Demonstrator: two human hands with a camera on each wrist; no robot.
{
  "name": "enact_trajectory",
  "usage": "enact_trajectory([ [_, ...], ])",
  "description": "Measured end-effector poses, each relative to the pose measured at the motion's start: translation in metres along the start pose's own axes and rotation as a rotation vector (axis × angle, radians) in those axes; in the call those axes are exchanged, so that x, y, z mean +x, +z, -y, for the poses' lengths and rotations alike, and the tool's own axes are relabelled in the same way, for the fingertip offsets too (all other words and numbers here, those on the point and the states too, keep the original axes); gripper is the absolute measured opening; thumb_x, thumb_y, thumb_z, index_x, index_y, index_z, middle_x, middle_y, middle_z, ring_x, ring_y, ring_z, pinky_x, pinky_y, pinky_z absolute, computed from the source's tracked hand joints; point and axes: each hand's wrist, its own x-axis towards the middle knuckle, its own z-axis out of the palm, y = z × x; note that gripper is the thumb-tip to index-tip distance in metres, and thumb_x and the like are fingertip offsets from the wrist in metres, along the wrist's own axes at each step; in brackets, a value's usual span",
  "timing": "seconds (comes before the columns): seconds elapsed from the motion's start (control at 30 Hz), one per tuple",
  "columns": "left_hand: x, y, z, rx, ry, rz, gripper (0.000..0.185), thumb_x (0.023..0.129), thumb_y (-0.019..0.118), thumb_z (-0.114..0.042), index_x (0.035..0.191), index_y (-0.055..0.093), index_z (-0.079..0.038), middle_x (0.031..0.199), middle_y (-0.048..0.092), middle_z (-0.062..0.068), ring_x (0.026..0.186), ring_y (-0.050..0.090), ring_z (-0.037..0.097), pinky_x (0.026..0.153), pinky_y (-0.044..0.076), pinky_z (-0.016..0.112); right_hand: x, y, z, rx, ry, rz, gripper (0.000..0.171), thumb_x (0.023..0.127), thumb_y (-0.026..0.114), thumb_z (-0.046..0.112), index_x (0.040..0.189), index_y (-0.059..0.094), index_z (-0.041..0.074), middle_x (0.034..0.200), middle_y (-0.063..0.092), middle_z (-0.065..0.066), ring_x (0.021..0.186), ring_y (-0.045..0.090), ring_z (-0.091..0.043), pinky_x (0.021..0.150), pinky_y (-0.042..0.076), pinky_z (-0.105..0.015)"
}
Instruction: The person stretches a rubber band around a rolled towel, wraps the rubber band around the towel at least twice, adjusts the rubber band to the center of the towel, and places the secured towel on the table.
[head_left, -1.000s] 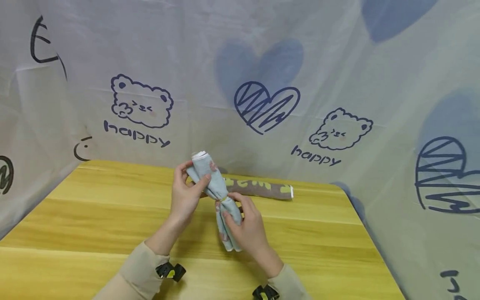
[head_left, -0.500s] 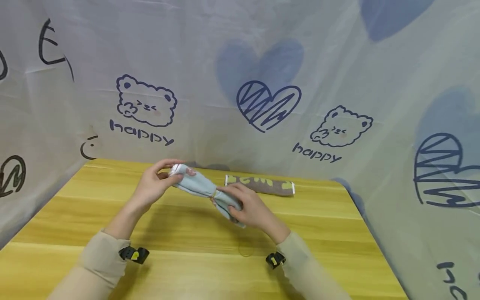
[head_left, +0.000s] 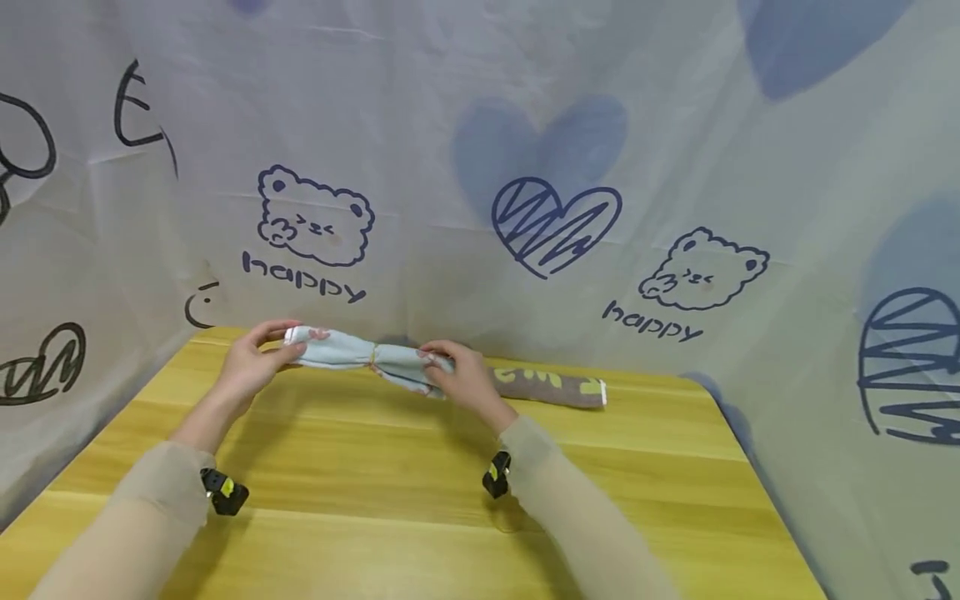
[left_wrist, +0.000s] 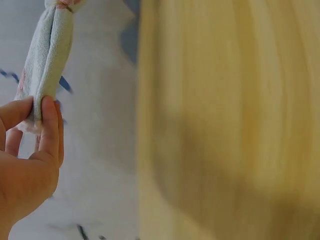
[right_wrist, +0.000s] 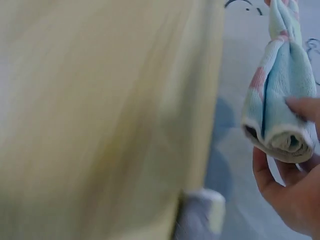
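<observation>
A light blue rolled towel (head_left: pixel 345 348) with pink patches is stretched lengthwise above the back of the table in the head view. A thin yellowish band (head_left: pixel 372 356) cinches it at the middle. My left hand (head_left: pixel 251 362) pinches its left end between thumb and fingers, as the left wrist view confirms. At the other end, my right hand (head_left: pixel 468 375) grips the towel, thumb on one side and fingers beneath. The right wrist view shows the coiled layers of that towel end (right_wrist: pixel 290 142).
A brown rolled towel (head_left: pixel 551 387) with yellow-green shapes lies along the table's back edge, partly behind my right hand. A faint thin loop (head_left: pixel 513 523) lies on the wooden table (head_left: pixel 337 483). A printed cloth (head_left: pixel 435 275) hangs behind the table.
The blue towel has swung from steeply slanted to nearly level and moved left and toward the back. Both hands moved with it, the left hand now out at its far left end.
</observation>
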Motion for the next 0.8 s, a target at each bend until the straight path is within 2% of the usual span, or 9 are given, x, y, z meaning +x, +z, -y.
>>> enact_trajectory([
  [0.07, 0.007, -0.006, 0.010, 0.022, -0.029, -0.016, 0.055, 0.103, 0.065, -0.008, 0.152, 0.044, 0.004, 0.151, 0.042, 0.028, 0.090, 0.064, 0.001, 0.093, 0.058, 0.028, 0.008, 0.014, -0.003, 0.019, 0.037, -0.036, 0.027, 0.099, 0.074, 0.014, 0.125, 0.074, 0.014, 0.124, 0.073, -0.007, 0.109, 0.069, -0.024, 0.092, 0.057, -0.040],
  [0.13, 0.013, -0.012, 0.020, 0.066, -0.059, -0.039, 0.055, 0.103, 0.065, -0.010, 0.152, 0.045, 0.003, 0.153, 0.042, 0.029, 0.098, 0.062, 0.006, 0.090, 0.058, 0.024, 0.016, 0.028, -0.006, 0.022, 0.054, -0.063, 0.025, 0.097, 0.075, 0.012, 0.123, 0.075, 0.011, 0.122, 0.073, -0.008, 0.111, 0.068, -0.026, 0.095, 0.056, -0.042],
  [0.23, 0.019, -0.019, 0.033, 0.155, -0.102, -0.072, 0.055, 0.103, 0.067, -0.014, 0.151, 0.047, 0.002, 0.152, 0.045, 0.030, 0.116, 0.057, 0.023, 0.085, 0.055, 0.015, 0.028, 0.047, -0.012, -0.026, 0.075, -0.063, 0.023, 0.097, 0.074, 0.010, 0.120, 0.076, 0.011, 0.122, 0.073, -0.007, 0.114, 0.067, -0.025, 0.099, 0.055, -0.041],
  [0.3, 0.023, -0.022, 0.043, 0.209, -0.126, -0.081, 0.053, 0.102, 0.066, -0.013, 0.149, 0.049, 0.003, 0.150, 0.047, 0.031, 0.125, 0.050, 0.034, 0.084, 0.051, 0.013, 0.032, 0.056, -0.015, -0.082, 0.091, -0.026, 0.022, 0.099, 0.072, 0.008, 0.120, 0.077, 0.012, 0.122, 0.073, -0.007, 0.115, 0.067, -0.025, 0.098, 0.055, -0.039],
  [0.43, 0.028, -0.020, 0.054, 0.291, -0.169, -0.068, 0.051, 0.099, 0.066, -0.009, 0.145, 0.050, 0.007, 0.146, 0.048, 0.034, 0.129, 0.047, 0.042, 0.094, 0.048, 0.030, 0.032, 0.060, -0.017, -0.201, 0.117, 0.096, 0.025, 0.103, 0.065, 0.006, 0.125, 0.076, 0.012, 0.128, 0.072, -0.005, 0.120, 0.066, -0.023, 0.095, 0.057, -0.034],
  [0.53, 0.026, -0.019, 0.057, 0.319, -0.219, -0.058, 0.049, 0.100, 0.065, -0.010, 0.144, 0.050, 0.007, 0.146, 0.047, 0.034, 0.129, 0.046, 0.044, 0.105, 0.044, 0.047, 0.031, 0.060, -0.017, -0.223, 0.110, 0.167, 0.027, 0.105, 0.062, 0.009, 0.129, 0.074, 0.012, 0.133, 0.070, -0.006, 0.125, 0.064, -0.024, 0.098, 0.056, -0.035],
  [0.67, 0.024, -0.021, 0.056, 0.348, -0.236, -0.042, 0.048, 0.101, 0.063, -0.011, 0.144, 0.050, 0.008, 0.148, 0.044, 0.034, 0.130, 0.044, 0.046, 0.111, 0.039, 0.055, 0.031, 0.058, -0.018, -0.220, 0.063, 0.224, 0.030, 0.107, 0.059, 0.012, 0.136, 0.070, 0.011, 0.138, 0.066, -0.008, 0.128, 0.062, -0.024, 0.101, 0.054, -0.035],
  [0.73, 0.023, -0.022, 0.054, 0.372, -0.232, -0.026, 0.049, 0.102, 0.062, -0.011, 0.145, 0.049, 0.008, 0.149, 0.043, 0.035, 0.131, 0.043, 0.046, 0.111, 0.039, 0.055, 0.031, 0.056, -0.019, -0.207, 0.052, 0.256, 0.034, 0.109, 0.055, 0.011, 0.141, 0.065, 0.011, 0.143, 0.063, -0.008, 0.105, 0.068, -0.020, 0.089, 0.055, -0.031],
  [0.8, 0.022, -0.022, 0.052, 0.400, -0.225, -0.010, 0.051, 0.101, 0.062, -0.012, 0.147, 0.047, 0.008, 0.151, 0.041, 0.036, 0.132, 0.042, 0.048, 0.111, 0.038, 0.056, 0.031, 0.052, -0.020, -0.178, 0.062, 0.281, 0.038, 0.109, 0.053, 0.010, 0.146, 0.061, 0.011, 0.147, 0.060, -0.008, 0.078, 0.063, -0.018, 0.074, 0.052, -0.030],
])
